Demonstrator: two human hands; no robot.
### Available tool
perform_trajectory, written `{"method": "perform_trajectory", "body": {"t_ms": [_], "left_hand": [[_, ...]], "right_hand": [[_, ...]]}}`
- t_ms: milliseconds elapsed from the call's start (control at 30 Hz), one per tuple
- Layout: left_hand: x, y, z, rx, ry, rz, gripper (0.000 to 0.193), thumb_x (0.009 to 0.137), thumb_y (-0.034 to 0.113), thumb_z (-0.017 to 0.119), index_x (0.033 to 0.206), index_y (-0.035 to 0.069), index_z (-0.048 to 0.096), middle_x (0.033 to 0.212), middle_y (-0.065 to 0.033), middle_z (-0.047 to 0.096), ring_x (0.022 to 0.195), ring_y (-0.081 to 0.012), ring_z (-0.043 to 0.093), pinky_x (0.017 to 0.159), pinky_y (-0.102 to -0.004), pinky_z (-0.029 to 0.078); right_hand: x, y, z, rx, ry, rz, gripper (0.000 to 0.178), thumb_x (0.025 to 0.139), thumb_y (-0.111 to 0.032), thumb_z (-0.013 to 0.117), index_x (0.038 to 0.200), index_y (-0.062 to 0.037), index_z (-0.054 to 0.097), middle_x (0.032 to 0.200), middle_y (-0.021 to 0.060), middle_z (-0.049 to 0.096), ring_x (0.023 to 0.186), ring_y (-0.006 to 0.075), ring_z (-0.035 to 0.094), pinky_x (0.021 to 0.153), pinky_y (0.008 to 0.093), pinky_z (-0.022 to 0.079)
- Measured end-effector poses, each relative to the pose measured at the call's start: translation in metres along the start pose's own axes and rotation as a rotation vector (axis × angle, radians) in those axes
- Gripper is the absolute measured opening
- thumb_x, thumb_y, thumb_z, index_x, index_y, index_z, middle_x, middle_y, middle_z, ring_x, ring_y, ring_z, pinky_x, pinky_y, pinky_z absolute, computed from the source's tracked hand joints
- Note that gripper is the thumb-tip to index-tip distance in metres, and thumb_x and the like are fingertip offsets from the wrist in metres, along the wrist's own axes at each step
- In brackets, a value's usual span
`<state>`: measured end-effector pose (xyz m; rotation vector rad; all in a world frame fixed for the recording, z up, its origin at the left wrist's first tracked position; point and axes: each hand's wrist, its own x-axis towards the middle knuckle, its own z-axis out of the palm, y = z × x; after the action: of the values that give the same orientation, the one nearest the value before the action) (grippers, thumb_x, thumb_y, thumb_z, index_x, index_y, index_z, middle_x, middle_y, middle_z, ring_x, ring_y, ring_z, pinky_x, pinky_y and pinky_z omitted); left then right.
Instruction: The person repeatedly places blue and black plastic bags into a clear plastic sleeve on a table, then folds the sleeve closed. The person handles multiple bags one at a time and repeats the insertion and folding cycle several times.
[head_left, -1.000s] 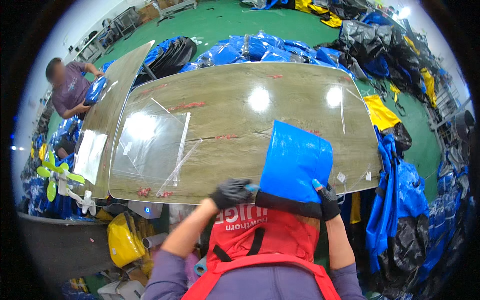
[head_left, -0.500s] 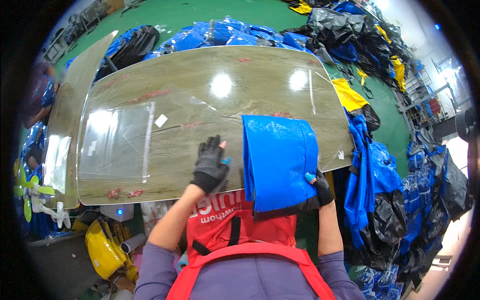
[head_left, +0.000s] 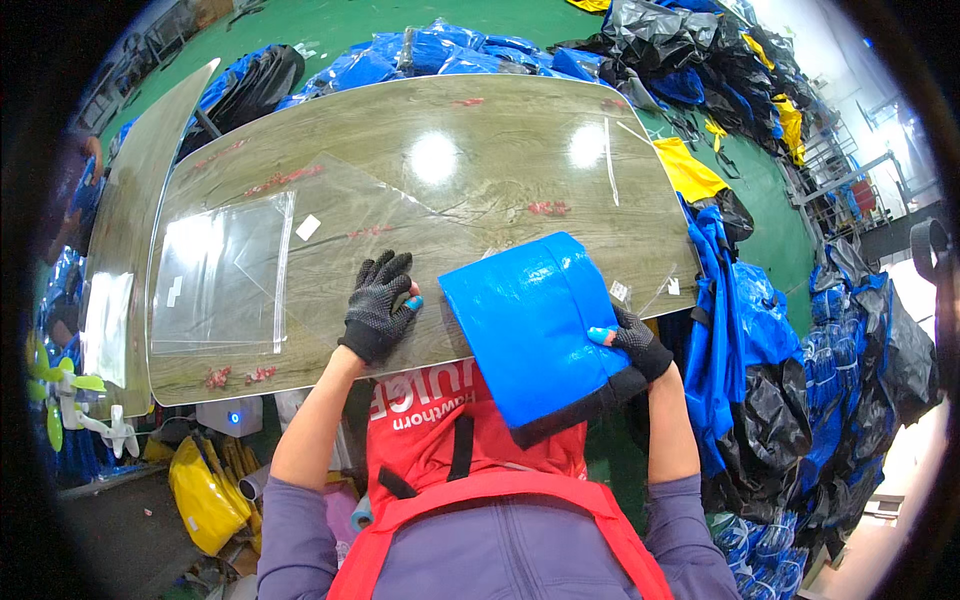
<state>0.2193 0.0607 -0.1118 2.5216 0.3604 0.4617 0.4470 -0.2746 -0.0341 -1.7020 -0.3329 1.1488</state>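
Observation:
My right hand [head_left: 634, 342], in a dark glove with blue tape on the thumb, grips the right edge of a folded blue tarpaulin bag [head_left: 530, 320]. The bag has a black band along its near end. It lies aslant over the table's near edge, and its near end hangs in front of the red apron [head_left: 420, 440]. To the left of the bag, my gloved left hand [head_left: 380, 305] is palm down over the tabletop with its fingers spread. It holds nothing and is apart from the bag.
Clear plastic bags [head_left: 225, 280] lie on the left of the wood-patterned table [head_left: 480, 130]. Blue packed bags [head_left: 430, 50] are heaped beyond it. Blue and black bags [head_left: 720, 330] hang at its right end. A small green fan [head_left: 75, 385] stands at the left.
The blue bag has turned, its far end tipping left and its black band swinging into a slant. My left hand has shifted slightly left and farther onto the table, fingers wider apart.

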Motion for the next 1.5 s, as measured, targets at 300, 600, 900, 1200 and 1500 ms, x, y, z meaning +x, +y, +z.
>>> {"method": "perform_trajectory", "body": {"t_ms": [300, 600, 900, 1200, 1500], "left_hand": [[0.004, 0.008, -0.001, 0.047, 0.029, -0.016, 0.023, 0.077, 0.024, 0.067, 0.093, 0.008, 0.063, 0.133, -0.014, 0.054, 0.133, -0.0357, 0.039, 0.113, -0.0496, 0.022], [0.006, -0.007, 0.004, -0.117, 0.078, -0.085, 0.012, 0.075, 0.019, 0.066, 0.082, 0.009, 0.067, 0.131, -0.01, 0.057, 0.131, -0.0324, 0.043, 0.113, -0.0475, 0.022], [0.009, -0.004, 0.007, -0.157, 0.086, -0.173, 0.011, 0.075, 0.021, 0.068, 0.079, 0.01, 0.065, 0.121, -0.0088, 0.063, 0.127, -0.0319, 0.047, 0.111, -0.0487, 0.024], [0.006, 0.0, 0.006, -0.033, 0.115, -0.062, 0.015, 0.078, 0.023, 0.068, 0.085, 0.011, 0.064, 0.124, -0.0085, 0.06, 0.128, -0.0337, 0.044, 0.11, -0.0526, 0.024], [0.004, 0.006, 0.002, 0.035, 0.101, -0.022, 0.015, 0.081, 0.02, 0.065, 0.089, 0.008, 0.061, 0.126, -0.0119, 0.059, 0.128, -0.0347, 0.045, 0.11, -0.051, 0.024]], "right_hand": [[0.002, -0.014, -0.001, 0.0, -0.083, -0.012, 0.067, 0.076, -0.029, 0.076, 0.132, -0.0016, 0.052, 0.117, 0.0121, 0.062, 0.099, 0.0196, 0.062, 0.086, 0.0337, 0.05], [0.0, -0.021, 0.002, -0.019, -0.082, -0.013, 0.067, 0.076, -0.03, 0.076, 0.131, -0.0004, 0.051, 0.116, 0.0119, 0.063, 0.097, 0.0187, 0.062, 0.086, 0.0327, 0.05], [-0.003, -0.03, 0.003, -0.079, -0.072, -0.046, 0.066, 0.077, -0.032, 0.075, 0.13, 0.0003, 0.053, 0.114, 0.0117, 0.064, 0.097, 0.018, 0.062, 0.087, 0.0316, 0.05], [-0.005, -0.029, 0.002, -0.057, -0.057, -0.017, 0.067, 0.077, -0.031, 0.075, 0.132, 0.0001, 0.051, 0.116, 0.0125, 0.063, 0.099, 0.0191, 0.062, 0.087, 0.0329, 0.05], [-0.007, -0.028, 0.006, -0.026, -0.041, -0.006, 0.065, 0.076, -0.029, 0.076, 0.129, 0.0003, 0.053, 0.114, 0.0131, 0.063, 0.096, 0.0199, 0.063, 0.084, 0.0334, 0.052]]}}
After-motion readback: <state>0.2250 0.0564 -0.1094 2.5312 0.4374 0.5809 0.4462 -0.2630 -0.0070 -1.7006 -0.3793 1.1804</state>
